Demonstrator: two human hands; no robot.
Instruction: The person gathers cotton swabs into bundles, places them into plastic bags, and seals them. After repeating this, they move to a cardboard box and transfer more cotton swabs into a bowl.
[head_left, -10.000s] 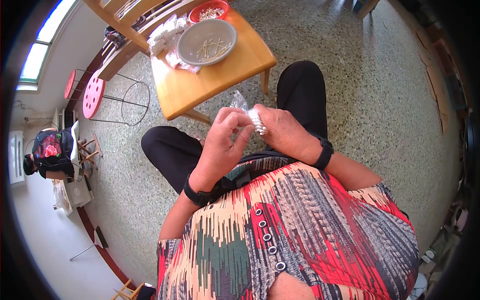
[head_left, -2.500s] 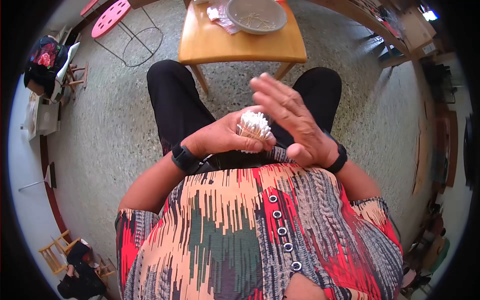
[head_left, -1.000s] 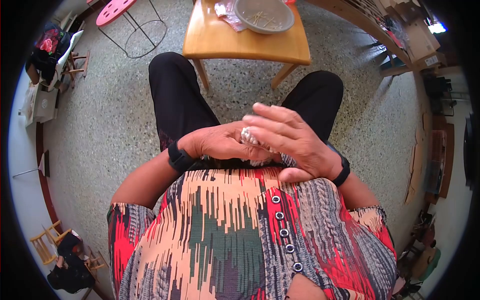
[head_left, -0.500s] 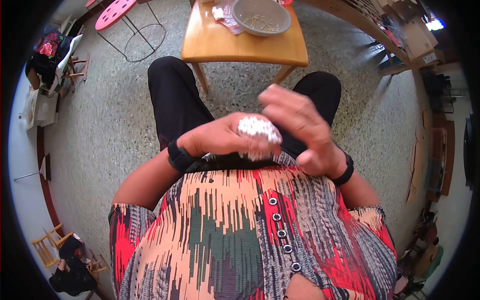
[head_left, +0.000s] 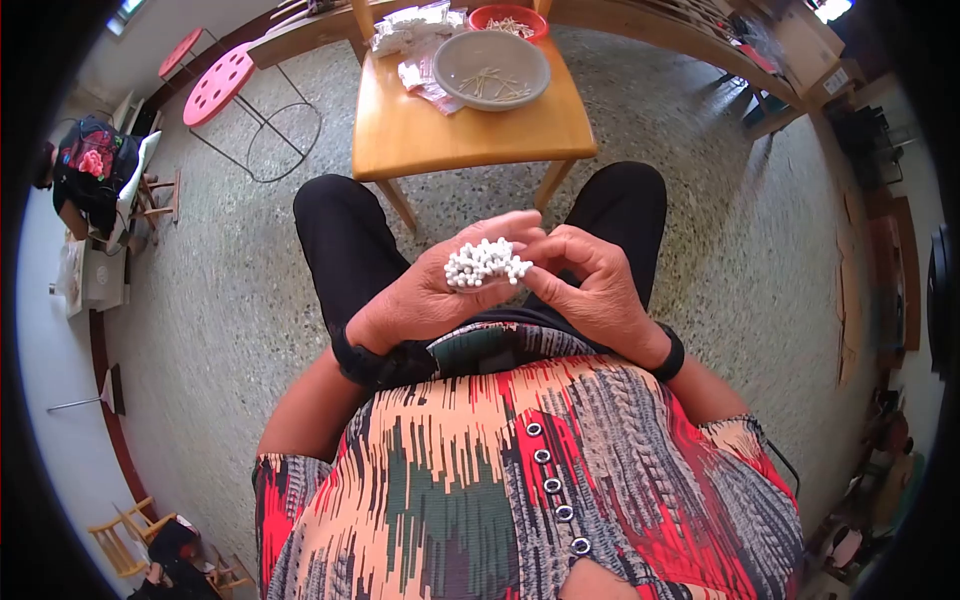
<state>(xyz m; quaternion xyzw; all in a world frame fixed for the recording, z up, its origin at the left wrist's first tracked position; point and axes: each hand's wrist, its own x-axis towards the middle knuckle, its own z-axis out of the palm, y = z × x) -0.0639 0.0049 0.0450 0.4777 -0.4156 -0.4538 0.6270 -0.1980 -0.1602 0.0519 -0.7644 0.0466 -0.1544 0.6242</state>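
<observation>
While the left hand (head_left: 420,300) curls closed around the bundle of cotton swabs (head_left: 487,263), the right hand (head_left: 590,290) pinches its edge between bent fingertips. Light and loose, the swabs would likely slide apart, so gripping round the stems, below the heads, seems safest.

Both forearms are drawn in before the belly, with the elbows bent. The left hand (head_left: 425,295) is turned palm-up, its fingers curled closed in a grip. The right hand (head_left: 595,290) is set against it, fingers bent, thumb and forefinger pinched at the left fingertips.
</observation>
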